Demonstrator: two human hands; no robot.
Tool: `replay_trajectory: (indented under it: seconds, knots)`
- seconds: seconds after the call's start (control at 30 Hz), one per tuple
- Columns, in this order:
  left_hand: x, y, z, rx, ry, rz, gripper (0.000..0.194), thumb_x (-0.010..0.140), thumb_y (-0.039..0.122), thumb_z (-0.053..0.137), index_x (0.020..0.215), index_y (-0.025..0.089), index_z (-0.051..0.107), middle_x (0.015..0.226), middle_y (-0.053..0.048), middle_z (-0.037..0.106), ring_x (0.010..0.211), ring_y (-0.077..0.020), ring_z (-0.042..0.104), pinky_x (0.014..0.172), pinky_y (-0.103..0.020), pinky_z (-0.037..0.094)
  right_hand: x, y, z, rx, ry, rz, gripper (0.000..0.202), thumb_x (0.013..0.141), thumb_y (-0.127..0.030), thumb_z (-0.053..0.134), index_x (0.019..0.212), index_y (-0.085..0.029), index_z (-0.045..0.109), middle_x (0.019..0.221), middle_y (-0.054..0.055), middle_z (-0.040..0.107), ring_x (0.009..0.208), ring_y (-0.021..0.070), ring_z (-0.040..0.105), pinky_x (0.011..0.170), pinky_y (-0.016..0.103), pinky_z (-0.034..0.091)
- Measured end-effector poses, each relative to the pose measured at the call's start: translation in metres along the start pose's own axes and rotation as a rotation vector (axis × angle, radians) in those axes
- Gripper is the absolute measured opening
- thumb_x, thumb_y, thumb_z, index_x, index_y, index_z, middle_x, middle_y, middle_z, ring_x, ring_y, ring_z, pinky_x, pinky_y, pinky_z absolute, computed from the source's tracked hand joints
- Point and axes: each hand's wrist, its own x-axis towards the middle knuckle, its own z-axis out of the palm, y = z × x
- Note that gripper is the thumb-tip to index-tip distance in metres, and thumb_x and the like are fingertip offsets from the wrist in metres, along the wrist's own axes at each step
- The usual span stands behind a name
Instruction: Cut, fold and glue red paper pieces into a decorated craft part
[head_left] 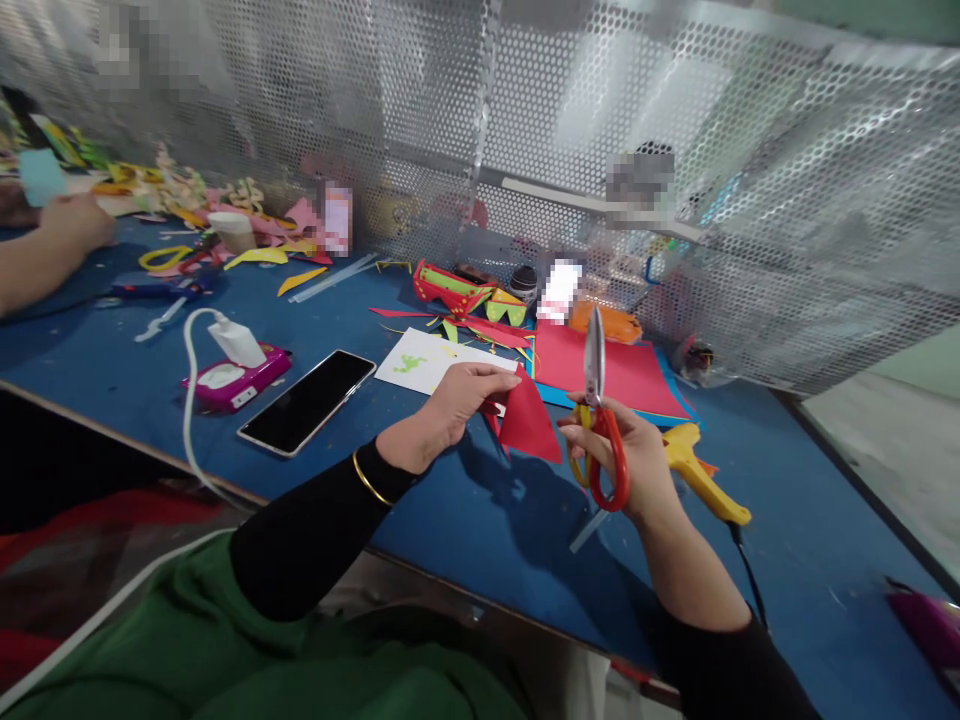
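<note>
Pinched in my left hand (461, 400) is a piece of red paper (531, 425), raised over the blue table. My right hand (630, 445) has its fingers at the handles of a pair of scissors (595, 365), one handle red and the other yellow. The blades point up and look closed, apart from the paper. Behind my left hand lies a white sheet (409, 362) with a green shape on it. A stack of red sheets (600, 370) over blue ones lies behind the scissors. A yellow glue gun (705, 475) rests right of my right hand.
A black-screened phone (307, 403) and a purple power strip (238, 380) with a white plug lie left. Red and green paper glasses (454, 290) and scraps sit at the back, before a perforated metal screen (427, 130). At far left, a co-worker's hand (75, 222) holds light-blue paper.
</note>
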Motion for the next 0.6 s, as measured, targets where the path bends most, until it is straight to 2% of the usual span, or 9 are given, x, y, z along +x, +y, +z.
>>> replay_trajectory:
  seconds: [0.13,0.27,0.37,0.43,0.47,0.53,0.6]
  knots:
    - [-0.005,-0.003,0.005,0.109,-0.080,0.087,0.009,0.075,0.010,0.072,0.070,0.015,0.077,0.060,0.000,0.067,0.053,-0.0100,0.057,0.053,-0.023,0.042,0.004,-0.002,0.010,0.040,-0.025,0.001,0.062,0.049,-0.045,0.093,0.100,-0.020,0.068,0.070,-0.002,0.067,0.050,0.0120,0.055,0.047,0.026,0.046]
    - [-0.008,-0.001,0.007,0.130,-0.164,0.150,0.008,0.076,0.015,0.074,0.069,0.017,0.077,0.066,-0.002,0.069,0.057,-0.0104,0.057,0.055,-0.024,0.044,0.006,-0.008,0.019,-0.020,-0.098,-0.023,0.053,0.056,-0.041,0.088,0.100,-0.019,0.067,0.058,-0.008,0.055,0.046,0.0081,0.046,0.043,0.022,0.038]
    - [-0.004,0.004,0.000,0.191,-0.109,0.209,0.014,0.085,0.025,0.067,0.082,0.018,0.079,0.082,-0.006,0.075,0.064,-0.0126,0.062,0.058,-0.025,0.046,0.005,-0.008,0.019,-0.079,-0.052,-0.056,0.051,0.061,-0.042,0.084,0.102,-0.020,0.065,0.058,-0.009,0.053,0.046,0.0081,0.044,0.043,0.023,0.038]
    - [0.003,0.005,-0.009,0.349,-0.005,0.307,0.017,0.087,0.022,0.063,0.091,0.019,0.079,0.088,-0.006,0.076,0.069,-0.0142,0.064,0.064,-0.027,0.047,0.004,-0.007,0.013,-0.076,0.036,-0.061,0.050,0.061,-0.045,0.084,0.100,-0.021,0.063,0.058,-0.008,0.055,0.046,0.0098,0.048,0.043,0.024,0.040]
    - [0.007,0.005,-0.014,0.493,0.035,0.371,0.017,0.084,0.015,0.063,0.088,0.019,0.079,0.085,-0.006,0.075,0.072,-0.0156,0.064,0.069,-0.028,0.048,0.004,-0.006,0.009,-0.063,0.088,-0.062,0.049,0.061,-0.047,0.083,0.096,-0.021,0.062,0.057,-0.008,0.055,0.046,0.0107,0.049,0.043,0.025,0.041]
    - [0.014,0.002,-0.024,0.862,0.015,0.517,0.028,0.078,0.003,0.057,0.084,0.021,0.079,0.092,-0.007,0.074,0.084,-0.0194,0.064,0.079,-0.032,0.046,0.005,-0.004,0.002,-0.027,0.165,-0.058,0.045,0.060,-0.049,0.084,0.087,-0.022,0.059,0.055,-0.006,0.055,0.045,0.0121,0.052,0.043,0.026,0.043]
    - [0.020,-0.003,-0.031,1.125,-0.047,0.663,0.039,0.074,-0.003,0.052,0.088,0.022,0.078,0.101,-0.008,0.073,0.098,-0.0235,0.062,0.086,-0.035,0.044,0.006,-0.002,-0.004,0.003,0.200,-0.056,0.042,0.060,-0.049,0.084,0.077,-0.023,0.056,0.053,-0.005,0.056,0.044,0.0126,0.053,0.044,0.027,0.045]
